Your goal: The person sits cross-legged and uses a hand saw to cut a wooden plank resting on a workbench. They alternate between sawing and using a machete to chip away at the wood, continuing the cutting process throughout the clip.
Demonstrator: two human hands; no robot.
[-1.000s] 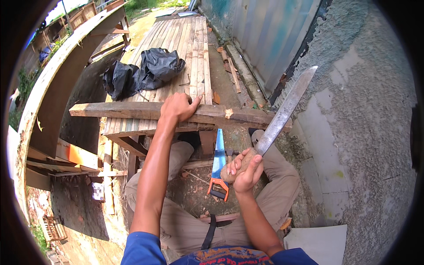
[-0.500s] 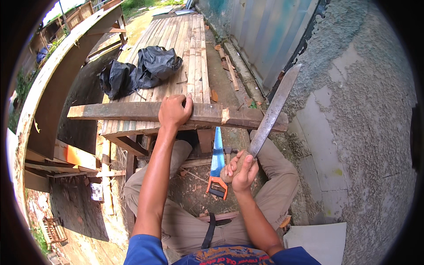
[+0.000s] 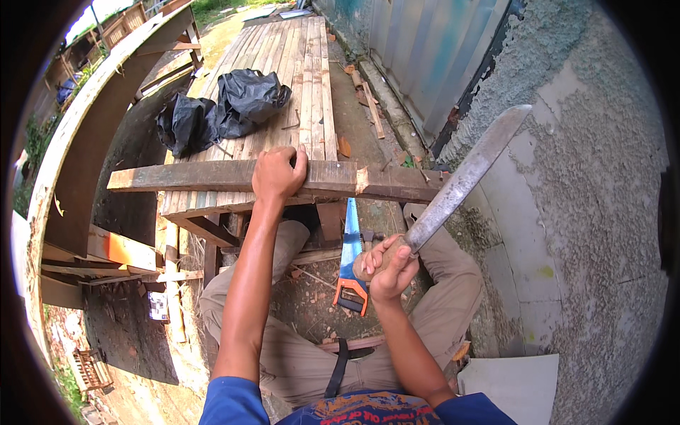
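Note:
A dark squared wooden beam (image 3: 212, 177) lies across the near end of a slatted bench (image 3: 312, 134). My left hand (image 3: 278, 173) grips the beam from above near its middle, fingers wrapped over the far side. To the right of that hand, a pale notch (image 3: 362, 180) shows in the wood. My right hand (image 3: 394, 273) is closed round the wooden handle of a machete (image 3: 471, 177). Its broad blade slants up and to the right, in front of the beam's right end. Whether blade and beam touch, I cannot tell.
A handsaw (image 3: 351, 255) with blue blade and orange handle is between my legs, a hammer (image 3: 371, 237) beside it. Black plastic bags (image 3: 244, 103) rest on the bench. A rough wall (image 3: 602, 184) stands close on the right; a curved-looking wooden panel (image 3: 92, 142) rises at left.
The machete blade has swung to the right and tilted lower, its tip now farther from the beam. My left hand keeps its hold on the beam.

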